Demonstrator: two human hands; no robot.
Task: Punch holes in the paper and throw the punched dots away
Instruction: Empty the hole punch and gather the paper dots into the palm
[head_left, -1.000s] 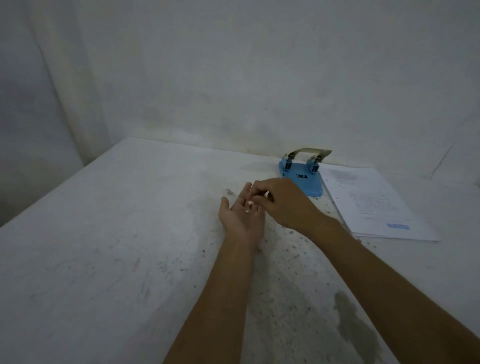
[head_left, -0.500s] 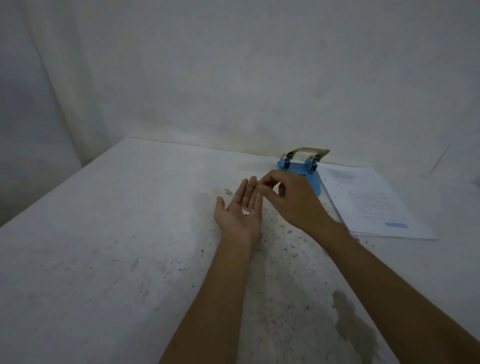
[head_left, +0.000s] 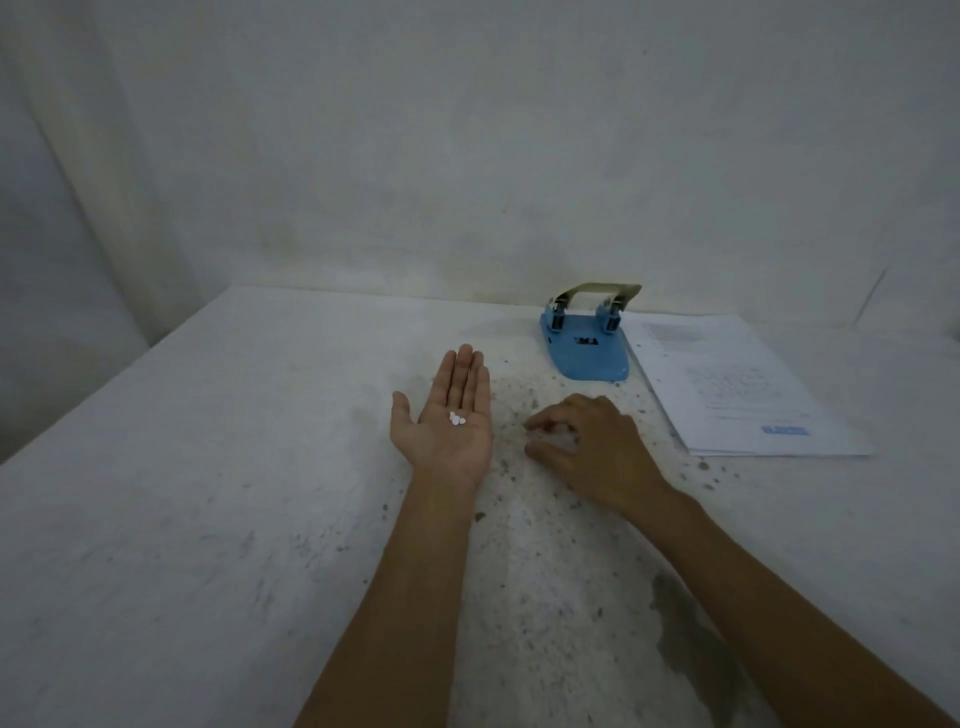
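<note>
Left hand (head_left: 451, 422) flat, palm up — paper dots (head_left: 457, 419) on it. Right hand (head_left: 587, 447) curled, palm down on table (head_left: 208, 493) — grip unclear.

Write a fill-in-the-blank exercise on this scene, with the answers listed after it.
1. The small white punched paper dots lie in the open palm of the ____ hand.
2. The right hand rests palm-____ on the speckled white table.
3. The metal-handled hole punch has a base coloured ____.
4. The printed white paper stack lies to the ____ of the punch.

Answers: left; down; blue; right
</note>
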